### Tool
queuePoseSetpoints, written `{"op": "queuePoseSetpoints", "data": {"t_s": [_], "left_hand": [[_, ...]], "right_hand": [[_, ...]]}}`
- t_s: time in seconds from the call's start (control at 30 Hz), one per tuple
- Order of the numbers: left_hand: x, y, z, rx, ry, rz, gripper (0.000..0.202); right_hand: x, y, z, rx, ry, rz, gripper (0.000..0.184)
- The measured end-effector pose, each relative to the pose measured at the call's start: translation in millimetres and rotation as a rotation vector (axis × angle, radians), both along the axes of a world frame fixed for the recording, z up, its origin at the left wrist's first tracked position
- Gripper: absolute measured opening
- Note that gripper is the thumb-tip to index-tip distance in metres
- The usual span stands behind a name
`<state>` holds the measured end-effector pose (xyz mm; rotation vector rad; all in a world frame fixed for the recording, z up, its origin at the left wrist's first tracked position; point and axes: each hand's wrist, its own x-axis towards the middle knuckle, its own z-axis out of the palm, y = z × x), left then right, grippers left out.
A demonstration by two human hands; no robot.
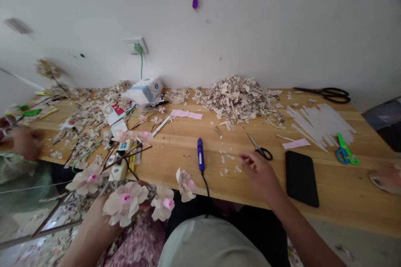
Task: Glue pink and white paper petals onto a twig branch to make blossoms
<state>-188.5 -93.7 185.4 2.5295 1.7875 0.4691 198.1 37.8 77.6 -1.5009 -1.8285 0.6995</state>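
Observation:
My left hand (100, 217) is closed round a branch of handmade paper flowers (125, 200) with pale petals and pink centres, held below the table's front edge. My right hand (258, 171) rests on the wooden table (344, 192) with fingers pinched together over small scattered petal scraps (228, 162); what they hold is too small to name. A purple-handled tool (201, 154) with a black cord lies just left of that hand. Small black-handled scissors (260, 148) lie just beyond it.
A black phone (301, 177) lies right of my hand. A heap of pale petal scraps (238, 98) sits against the wall. White paper strips (319, 123), green-blue scissors (346, 152) and large black scissors (328, 93) are at right. Another person's hand (25, 142) works at far left.

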Motion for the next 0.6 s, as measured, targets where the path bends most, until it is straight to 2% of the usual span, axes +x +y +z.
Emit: {"op": "queuePoseSetpoints", "data": {"t_s": [0.07,0.13,0.2,0.3,0.43,0.5,0.6], "left_hand": [[-1.3,3.5,8.5,0.147,0.109,-0.101,0.029],[2.9,6.5,15.7,0.272,0.223,-0.153,0.025],[8.0,7.4,19.1,0.368,0.334,-0.134,0.024],[10.4,4.4,15.5,0.398,0.451,-0.047,0.035],[6.7,-1.7,3.9,0.267,0.618,-0.039,0.037],[6.9,-3.0,0.0,0.233,0.685,-0.049,0.038],[10.4,-2.8,-2.6,0.268,0.726,-0.080,0.041]], "right_hand": [[-10.2,-5.8,-32.3,0.028,-0.046,0.049,0.023],[-21.8,-20.2,-48.8,0.056,-0.085,0.081,0.021],[-33.7,-35.9,-53.1,0.079,-0.111,0.112,0.021],[-53.7,-48.4,-51.4,0.105,-0.137,0.126,0.028],[-84.4,-41.9,-54.1,0.110,-0.179,0.079,0.048],[-96.7,-35.8,-57.5,0.111,-0.202,0.072,0.051],[-101.7,-28.8,-62.5,0.114,-0.243,0.050,0.049]]}}
